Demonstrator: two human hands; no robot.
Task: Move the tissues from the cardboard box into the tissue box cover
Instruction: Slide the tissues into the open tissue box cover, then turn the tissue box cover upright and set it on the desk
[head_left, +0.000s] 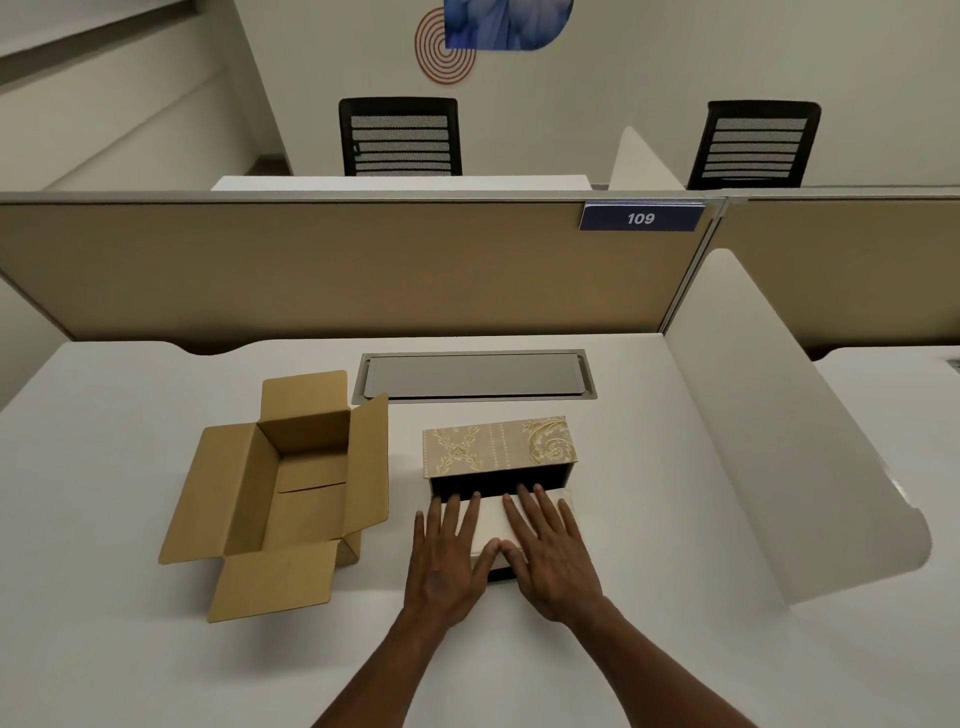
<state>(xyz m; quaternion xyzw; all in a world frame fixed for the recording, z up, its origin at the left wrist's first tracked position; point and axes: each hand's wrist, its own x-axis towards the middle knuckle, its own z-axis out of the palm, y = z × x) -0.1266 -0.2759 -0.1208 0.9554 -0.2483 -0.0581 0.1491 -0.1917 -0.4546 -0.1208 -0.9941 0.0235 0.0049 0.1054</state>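
An open brown cardboard box (291, 493) stands on the white desk at the left, flaps spread, with nothing visible inside. To its right lies the tissue box cover (498, 447), beige with a gold leaf pattern, its dark opening facing me. A white stack of tissues (491, 522) lies partly inside that opening. My left hand (449, 558) and my right hand (550, 551) rest flat on top of the tissues, fingers spread and pointing toward the cover, thumbs touching.
A grey cable-tray lid (475, 375) is set into the desk (156, 649) behind the cover. A tan partition (337, 270) closes the far edge and a white side divider (769, 441) stands at the right. Two black chairs stand beyond the partition.
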